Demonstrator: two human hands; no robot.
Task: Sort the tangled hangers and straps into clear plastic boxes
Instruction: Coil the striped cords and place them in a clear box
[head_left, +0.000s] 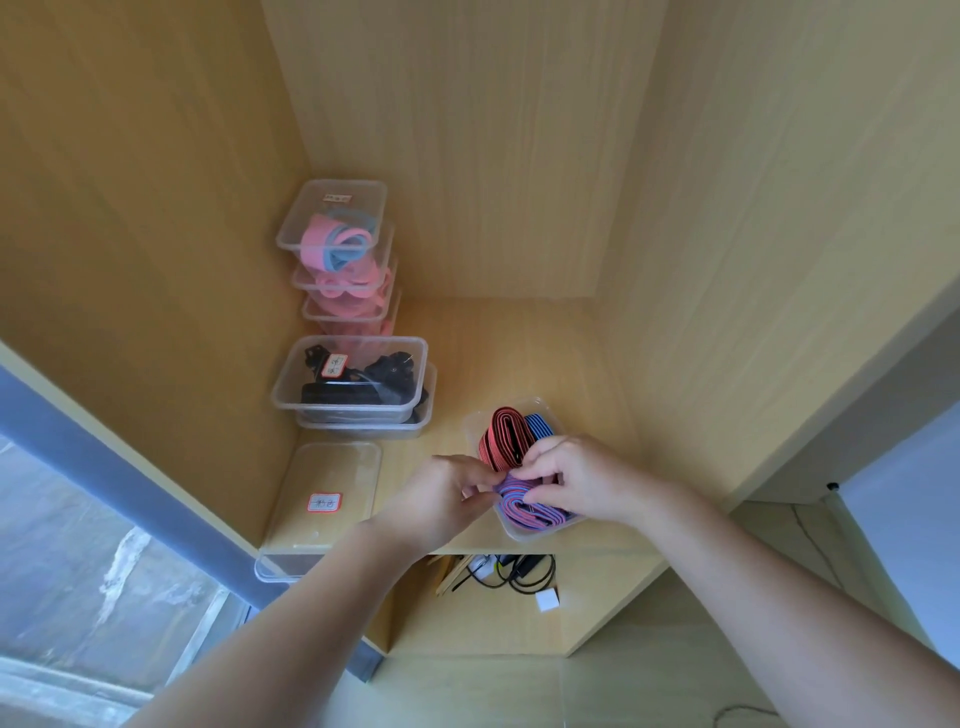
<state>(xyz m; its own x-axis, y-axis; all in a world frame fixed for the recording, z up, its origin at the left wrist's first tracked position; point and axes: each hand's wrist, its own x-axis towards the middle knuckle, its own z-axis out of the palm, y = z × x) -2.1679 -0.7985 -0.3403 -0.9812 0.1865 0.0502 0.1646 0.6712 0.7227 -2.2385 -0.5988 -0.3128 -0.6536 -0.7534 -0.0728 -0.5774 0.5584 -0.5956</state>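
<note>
Head view: purple strap coil (521, 505) crosswise

Handwriting on the red-bordered white label (324, 502) of the lidded clear plastic box (332, 467) is too small to read. The right hand (582, 480) covers the middle of the open clear plastic box (519, 532) of rolled striped elastic straps (506, 436), and both forearms run off the bottom edge. Black cables (519, 571) lie partly hidden beneath the wooden shelf (519, 353).

Your wooden shelf (519, 353) is carrying a pink-strap box stack (337, 249) at back left, a black-strap box pair (353, 384), a lidded box (324, 499), and an open box (524, 534) of striped straps (506, 436).
</note>
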